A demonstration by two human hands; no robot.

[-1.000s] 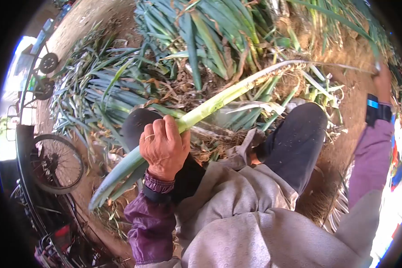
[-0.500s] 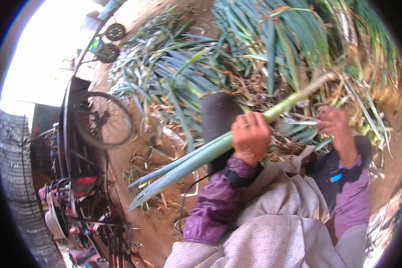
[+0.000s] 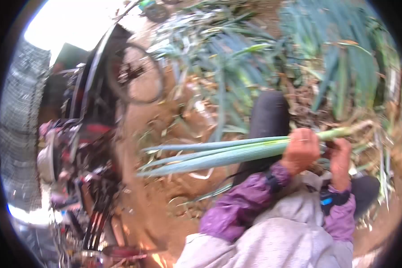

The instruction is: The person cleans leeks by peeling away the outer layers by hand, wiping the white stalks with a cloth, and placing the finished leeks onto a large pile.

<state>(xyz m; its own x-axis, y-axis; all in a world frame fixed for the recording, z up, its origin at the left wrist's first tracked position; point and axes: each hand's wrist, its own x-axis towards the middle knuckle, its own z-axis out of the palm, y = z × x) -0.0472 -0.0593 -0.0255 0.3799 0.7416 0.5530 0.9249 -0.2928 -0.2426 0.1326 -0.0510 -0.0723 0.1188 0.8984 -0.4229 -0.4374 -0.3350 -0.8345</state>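
My left hand [image 3: 301, 151] is wrapped around a long green onion [image 3: 259, 152]. Its hollow blue-green leaves stretch to the left, over my dark-clad knee [image 3: 268, 111]. The pale stalk and brownish root end stick out to the right. Just below that stalk, close beside the left hand, is my right hand [image 3: 340, 161], its fingers curled in. What those fingers hold, if anything, is hidden and blurred. A light apron-like cloth [image 3: 281, 236] covers my lap.
Heaps of green onions [image 3: 236, 58] lie on the brown soil ahead, with another upright bunch [image 3: 335, 49] at the upper right. Dry leaf scraps [image 3: 299, 102] are scattered in front of my knee. A vehicle with a spoked wheel [image 3: 140, 101] stands to the left.
The green onion has swung from a steep slant to nearly level. My right hand has come in close to the left. The view has shifted, so the surroundings appear further right.
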